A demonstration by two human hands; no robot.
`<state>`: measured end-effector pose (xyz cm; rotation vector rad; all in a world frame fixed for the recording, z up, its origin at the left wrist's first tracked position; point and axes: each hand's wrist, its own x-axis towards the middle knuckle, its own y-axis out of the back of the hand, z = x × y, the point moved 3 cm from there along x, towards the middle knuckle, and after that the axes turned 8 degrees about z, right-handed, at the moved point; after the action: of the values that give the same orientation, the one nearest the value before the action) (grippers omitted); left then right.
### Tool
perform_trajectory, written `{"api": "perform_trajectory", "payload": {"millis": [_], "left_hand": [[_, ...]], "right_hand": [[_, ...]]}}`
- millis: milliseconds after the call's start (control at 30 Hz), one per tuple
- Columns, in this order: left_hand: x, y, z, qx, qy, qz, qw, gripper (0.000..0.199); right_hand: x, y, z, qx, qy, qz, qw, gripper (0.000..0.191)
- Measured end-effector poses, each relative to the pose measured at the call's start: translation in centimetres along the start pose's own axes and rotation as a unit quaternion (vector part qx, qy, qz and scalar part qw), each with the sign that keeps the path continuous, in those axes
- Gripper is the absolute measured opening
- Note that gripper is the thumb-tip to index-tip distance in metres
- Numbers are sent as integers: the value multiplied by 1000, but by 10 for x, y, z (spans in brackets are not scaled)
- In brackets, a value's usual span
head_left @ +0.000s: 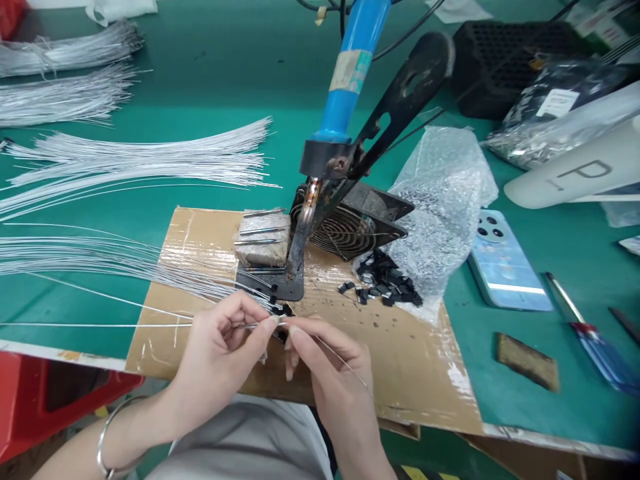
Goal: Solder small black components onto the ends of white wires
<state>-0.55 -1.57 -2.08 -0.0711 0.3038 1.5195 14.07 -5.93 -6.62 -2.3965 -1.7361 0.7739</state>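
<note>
My left hand (227, 347) is closed in a pinch on a thin white wire (100, 325) that runs in from the left. Its fingertips meet those of my right hand (333, 363), also pinched. A fine silvery wire (343, 360) passes from the right fingertips back over that hand. The exact contact between the wires is hidden by the fingers. Just behind the fingertips lie small black connectors (274, 300) at the ends of a bundle of white wires (115, 257). Above them, a blue-handled soldering iron (345, 87) hangs tip down in a black stand (400, 100).
Cardboard (400, 360) covers the front of the green bench. A pale block with metal pins (263, 237) and a fan (345, 230) flank the iron. Loose black pieces (387, 277) spill from bubble wrap (435, 200). Rightward are a phone (510, 267) and a screwdriver (595, 343).
</note>
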Motion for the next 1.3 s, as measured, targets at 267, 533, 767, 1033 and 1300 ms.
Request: {"api": "perform_trajectory", "payload": {"millis": [267,533,767,1033,1300], "left_hand": [[-3,-1,1,34,-48,5,998,19],[-9,2,-11,96,-56,10,994,21],[-9,5,-6,144,-83,-7,986,18],[-7,4,-4,130,-65,-12,989,20],[-7,0,-8,125,-74,15,989,19]], "right_hand": [[0,-6,-2,14,-12,38,999,6],[-3,-5,-4,21,-44,40,998,15],[3,-2,-2,64,-100,2,993,23],[1,-1,-7,45,-128,4,991,21],[2,-4,5,94,-95,16,991,20]]}}
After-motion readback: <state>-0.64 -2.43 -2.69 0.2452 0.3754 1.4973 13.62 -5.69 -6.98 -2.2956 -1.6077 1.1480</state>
